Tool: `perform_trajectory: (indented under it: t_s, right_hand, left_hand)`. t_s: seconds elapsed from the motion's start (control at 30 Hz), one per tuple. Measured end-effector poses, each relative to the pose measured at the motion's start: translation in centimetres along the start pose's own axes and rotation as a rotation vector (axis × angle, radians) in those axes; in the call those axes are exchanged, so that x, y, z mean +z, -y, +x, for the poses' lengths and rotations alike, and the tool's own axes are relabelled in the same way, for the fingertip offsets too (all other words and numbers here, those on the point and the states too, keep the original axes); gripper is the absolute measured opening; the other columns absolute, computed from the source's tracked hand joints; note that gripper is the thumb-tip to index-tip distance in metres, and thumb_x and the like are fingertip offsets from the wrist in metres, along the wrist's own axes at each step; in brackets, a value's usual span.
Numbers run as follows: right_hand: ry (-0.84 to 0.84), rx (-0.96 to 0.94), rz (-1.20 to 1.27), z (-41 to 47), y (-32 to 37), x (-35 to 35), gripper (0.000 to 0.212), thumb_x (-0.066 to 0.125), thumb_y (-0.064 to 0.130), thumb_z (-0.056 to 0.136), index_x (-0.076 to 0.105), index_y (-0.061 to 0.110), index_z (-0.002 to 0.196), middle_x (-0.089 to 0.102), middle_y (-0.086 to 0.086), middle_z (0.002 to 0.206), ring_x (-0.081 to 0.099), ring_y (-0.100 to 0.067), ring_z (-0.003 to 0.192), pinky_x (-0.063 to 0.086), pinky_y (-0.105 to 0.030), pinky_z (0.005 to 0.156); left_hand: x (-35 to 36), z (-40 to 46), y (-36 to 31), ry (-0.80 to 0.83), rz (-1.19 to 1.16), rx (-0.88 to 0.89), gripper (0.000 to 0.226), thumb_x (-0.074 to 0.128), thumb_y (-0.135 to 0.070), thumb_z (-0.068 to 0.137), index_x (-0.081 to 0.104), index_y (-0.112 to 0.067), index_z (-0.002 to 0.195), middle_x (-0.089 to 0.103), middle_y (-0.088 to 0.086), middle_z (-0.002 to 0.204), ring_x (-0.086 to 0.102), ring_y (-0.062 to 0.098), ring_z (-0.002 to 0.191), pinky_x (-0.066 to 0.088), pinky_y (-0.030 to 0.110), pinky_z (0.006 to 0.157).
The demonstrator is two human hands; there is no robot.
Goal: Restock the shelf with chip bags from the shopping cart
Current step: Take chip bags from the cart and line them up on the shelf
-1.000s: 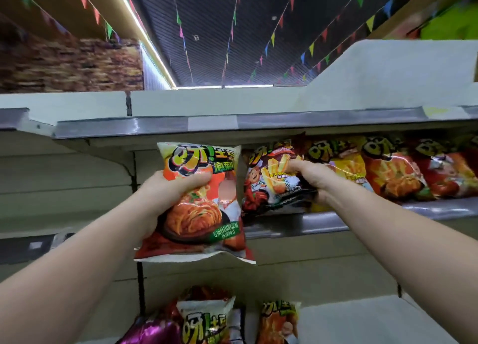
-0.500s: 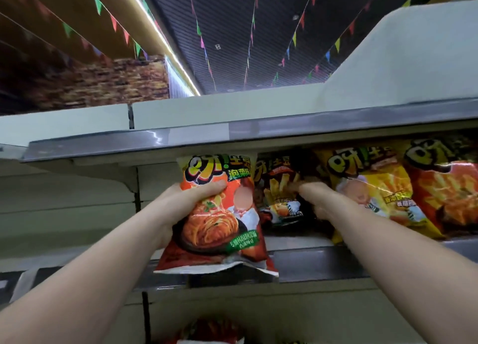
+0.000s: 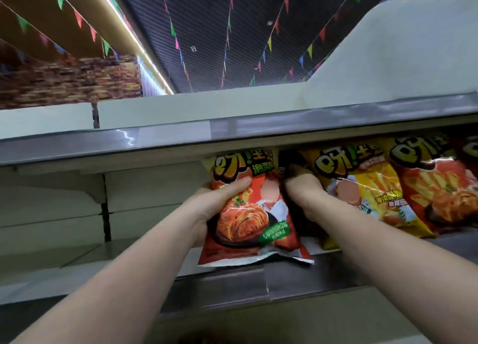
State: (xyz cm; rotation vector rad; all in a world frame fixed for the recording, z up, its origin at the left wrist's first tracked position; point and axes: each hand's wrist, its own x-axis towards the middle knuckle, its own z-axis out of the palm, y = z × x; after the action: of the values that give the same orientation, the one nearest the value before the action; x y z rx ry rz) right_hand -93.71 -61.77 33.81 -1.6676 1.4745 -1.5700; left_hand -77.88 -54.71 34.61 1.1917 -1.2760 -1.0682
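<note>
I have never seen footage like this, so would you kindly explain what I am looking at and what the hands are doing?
There is no machine here: a person wears a camera on the head, so you see their own two bare arms reaching up to a shop shelf. The left hand grips an orange-red chip bag at the shelf's edge. The right hand reaches into the dark gap beside it; its fingers are hidden, so its grip cannot be judged. A yellow chip bag and a red chip bag stand on the shelf to the right.
</note>
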Motion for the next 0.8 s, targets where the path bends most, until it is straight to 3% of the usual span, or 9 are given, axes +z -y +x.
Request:
perform_trajectory:
  t_s: [0.07,0.13,0.27,0.33,0.43,0.5,0.63,0.73,0.8]
  right_hand:
    - [-0.015,-0.03,0.127,-0.9,0.1,-1.2,0.045,0.044,0.006,0.09,0.05,0.016,0.134,0.057,-0.01,0.127,0.053,-0.03,0.115,0.045,-0.035,0.097]
    - [-0.007,-0.087,0.118,-2.1,0.4,-2.5,0.043,0.041,0.002,0.09,0.056,0.016,0.127,0.061,-0.005,0.115,0.054,-0.025,0.109,0.045,-0.028,0.089]
    - [0.038,-0.011,0.155,-2.8,-0.2,-3.4,0.037,0.043,0.018,0.094,0.053,0.016,0.13,0.057,-0.009,0.129,0.05,-0.028,0.119,0.041,-0.04,0.103]
    - [0.068,0.081,0.193,-3.1,-0.5,-3.3,0.038,0.043,0.029,0.095,0.052,0.014,0.129,0.057,-0.01,0.127,0.052,-0.03,0.115,0.044,-0.043,0.099]
    - [0.179,0.248,0.382,-3.6,-0.6,-2.5,0.032,0.038,0.032,0.098,0.053,0.011,0.116,0.06,-0.011,0.112,0.057,-0.027,0.091,0.049,-0.034,0.071]
    - [0.211,0.322,0.425,-3.5,-0.6,-1.8,0.028,0.037,0.031,0.098,0.054,0.01,0.109,0.06,-0.014,0.102,0.055,-0.025,0.075,0.045,-0.031,0.063]
    - [0.217,0.389,0.474,-2.8,-0.1,-0.8,0.031,0.038,0.038,0.098,0.055,0.013,0.104,0.06,-0.013,0.101,0.056,-0.025,0.078,0.044,-0.034,0.073]
    - [0.234,0.414,0.592,-2.0,0.4,0.0,0.061,0.035,0.056,0.094,0.047,0.011,0.134,0.054,-0.012,0.132,0.054,-0.029,0.115,0.04,-0.035,0.096]
    - [0.237,0.407,0.637,-1.3,0.3,0.5,0.075,0.033,0.067,0.088,0.039,0.014,0.142,0.045,-0.012,0.143,0.047,-0.029,0.127,0.033,-0.041,0.109]
  left_hand:
    - [1.1,0.9,0.4,0.013,-0.023,0.014,0.062,0.084,-0.036,0.053,0.063,-0.008,0.104,0.074,0.013,0.08,0.071,0.025,0.066,0.057,0.035,0.062]
    - [2.1,1.8,0.8,0.006,-0.027,0.015,0.059,0.085,-0.037,0.055,0.063,-0.009,0.103,0.073,0.014,0.087,0.07,0.027,0.075,0.056,0.037,0.069]
    - [2.8,2.7,1.3,-0.018,-0.021,0.018,0.05,0.083,-0.039,0.057,0.064,-0.011,0.094,0.072,0.013,0.088,0.069,0.027,0.08,0.055,0.04,0.082]
    - [2.3,3.2,1.4,-0.004,-0.014,0.011,0.048,0.082,-0.038,0.059,0.064,-0.011,0.095,0.072,0.012,0.084,0.069,0.025,0.075,0.055,0.036,0.072]
    - [1.2,3.5,1.3,0.035,-0.004,-0.024,0.054,0.08,-0.039,0.056,0.065,-0.012,0.1,0.073,0.011,0.076,0.069,0.023,0.063,0.054,0.031,0.057]
    - [0.4,3.4,1.5,0.074,-0.018,-0.041,0.055,0.076,-0.038,0.051,0.065,-0.012,0.098,0.073,0.01,0.068,0.069,0.02,0.054,0.055,0.028,0.049]
    - [-0.8,3.3,2.3,0.133,-0.065,-0.029,0.042,0.071,-0.036,0.059,0.066,-0.013,0.093,0.073,0.008,0.069,0.069,0.018,0.054,0.057,0.028,0.056]
    - [-1.1,3.5,2.6,0.127,-0.06,-0.026,0.047,0.072,-0.037,0.055,0.066,-0.014,0.095,0.073,0.007,0.071,0.069,0.018,0.056,0.054,0.031,0.065]
    - [-1.0,3.5,2.6,0.132,-0.057,-0.03,0.039,0.071,-0.038,0.063,0.066,-0.014,0.094,0.073,0.007,0.07,0.069,0.018,0.056,0.054,0.03,0.066]
